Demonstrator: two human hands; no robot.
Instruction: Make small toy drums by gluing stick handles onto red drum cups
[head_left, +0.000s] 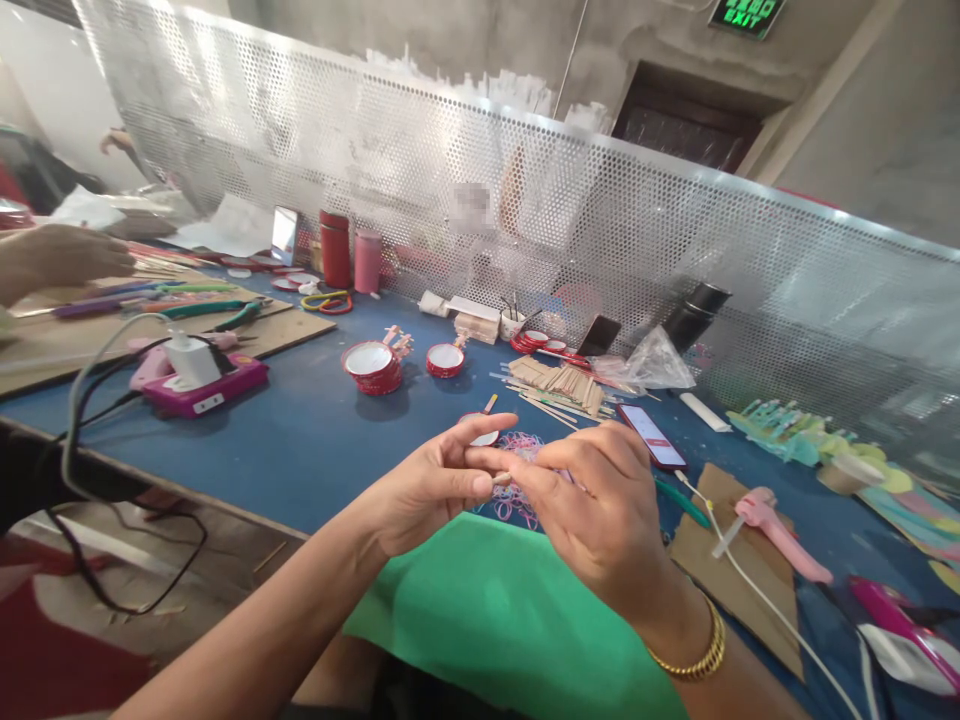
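My left hand [427, 485] pinches a small wooden stick [501, 480] between thumb and fingers; only its pale tip shows. Against those fingertips, my right hand [600, 500] is closed, thumb and fingers pressed together, and what it grips is hidden. A gold bracelet circles the right wrist. Just behind both hands lies a tangle of pink, blue and purple loops [517, 505] like small rubber bands, partly covered by my fingers. A green sheet [510, 610] spreads below the hands. Beyond them is a heap of flat wooden sticks [559, 388].
Stacked red-rimmed white discs [373, 375] and a smaller stack [445, 362] stand on the blue table [315, 440]. Left is a purple power strip [202, 395]; right are a phone [651, 435] and pink glue gun [784, 530]. A co-worker's hand [64, 258] is far left.
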